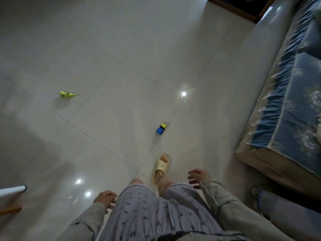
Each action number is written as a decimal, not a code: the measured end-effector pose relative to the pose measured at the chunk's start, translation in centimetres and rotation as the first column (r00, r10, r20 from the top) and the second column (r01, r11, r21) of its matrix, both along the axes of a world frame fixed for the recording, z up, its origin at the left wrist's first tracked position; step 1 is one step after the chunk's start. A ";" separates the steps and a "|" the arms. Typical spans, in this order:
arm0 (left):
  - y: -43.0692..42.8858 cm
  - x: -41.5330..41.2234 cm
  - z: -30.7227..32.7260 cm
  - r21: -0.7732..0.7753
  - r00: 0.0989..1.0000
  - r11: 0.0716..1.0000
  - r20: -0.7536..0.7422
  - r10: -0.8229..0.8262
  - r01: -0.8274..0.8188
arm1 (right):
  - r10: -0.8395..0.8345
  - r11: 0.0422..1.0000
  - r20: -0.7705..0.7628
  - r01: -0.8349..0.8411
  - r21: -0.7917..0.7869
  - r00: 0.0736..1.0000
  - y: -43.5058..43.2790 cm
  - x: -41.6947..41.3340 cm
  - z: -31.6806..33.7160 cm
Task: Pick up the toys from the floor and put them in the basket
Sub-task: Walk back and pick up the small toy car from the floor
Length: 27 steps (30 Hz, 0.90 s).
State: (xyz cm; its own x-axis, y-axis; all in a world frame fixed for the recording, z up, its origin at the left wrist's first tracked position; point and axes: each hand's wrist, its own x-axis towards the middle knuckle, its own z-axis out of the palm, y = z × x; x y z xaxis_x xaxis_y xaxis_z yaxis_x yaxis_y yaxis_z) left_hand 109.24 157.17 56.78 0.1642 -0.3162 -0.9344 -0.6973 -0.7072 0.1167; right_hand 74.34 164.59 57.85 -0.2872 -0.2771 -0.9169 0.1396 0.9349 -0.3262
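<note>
Pale glossy floor tiles (121, 49) hold two toys: a blue-and-yellow block toy (161, 128) just ahead of a slippered foot (160, 168), and a green toy (67, 94) further left. Left hand (105, 198) loosely curled, right hand (198, 176) spread; both empty. No basket visible. Best to step close, then crouch for the block.

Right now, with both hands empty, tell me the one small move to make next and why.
Probably step forward and reach the right hand down for the blue and yellow toy truck. It lies on the floor tiles just ahead of the slippered foot, nearer than the green toy off to the left. The left hand also holds nothing, and no basket shows in this view.
</note>
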 end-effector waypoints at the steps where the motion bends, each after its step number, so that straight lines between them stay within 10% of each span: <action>1: -0.9 -1.1 0.0 -0.012 1.000 1.000 -0.011 0.014 -0.014 | 0.043 0.999 -0.007 -0.043 0.005 0.999 -1.0 -0.7 0.0; 10: -10.2 -10.7 0.9 -0.069 0.993 0.994 -0.077 -0.090 0.084 | 0.155 0.984 -0.027 -0.152 0.090 0.988 -4.2 -5.1 -1.1; 21: -18.0 -16.0 -0.4 -0.058 0.958 0.961 -0.089 -0.274 0.269 | -0.084 0.982 0.008 0.081 0.168 0.996 -7.2 -7.5 -3.8; 27: -20.3 -15.2 -6.1 0.010 0.962 0.965 -0.090 -0.259 0.261 | 0.099 0.977 -0.011 -0.095 0.191 0.995 -14.1 -7.1 -10.5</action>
State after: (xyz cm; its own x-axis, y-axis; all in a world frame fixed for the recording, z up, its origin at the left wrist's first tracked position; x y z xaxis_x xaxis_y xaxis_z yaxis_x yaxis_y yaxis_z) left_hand 94.00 136.84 50.69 -0.0036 -0.3173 -0.9483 -0.8453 -0.5057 0.1723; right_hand 67.27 150.52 47.35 -0.2867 -0.1261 -0.9497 0.0406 0.9888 -0.1436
